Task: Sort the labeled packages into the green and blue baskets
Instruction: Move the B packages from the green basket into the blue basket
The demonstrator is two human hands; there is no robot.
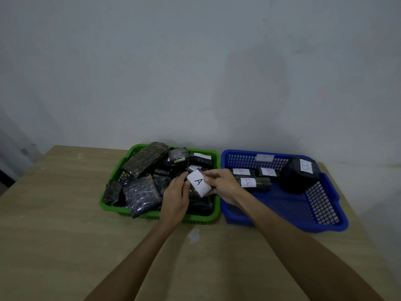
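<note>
1. Package A (199, 183), a dark-wrapped block with a white label marked "A" in black, is held between both hands above the right part of the green basket (112, 206).
2. Left hand (175, 197) grips the package's left side, thumb and fingers closed against it.
3. Right hand (223, 184) grips the package's right side, fingers curled around its edge; its forearm crosses the near-left corner of the blue basket (325, 227).
4. Green basket sits on the counter (65, 213) and is heaped with dark-wrapped packages, several lying tilted; a long package (145, 158) leans across its far-left corner. Most labels there are hidden or too blurred to read.
5. Blue basket stands just right of the green one, their rims touching or nearly so. It holds three small packages with white labels marked "B" in red (248, 182), lying close together at its far left, and a large dark bundle (300, 175) with a "B" label at its far right.
6. A pale label (264, 157) is fixed on the blue basket's far wall; its letter cannot be read.
7. A white smudge (194, 234) marks the counter in front of the baskets, between the forearms.
</note>
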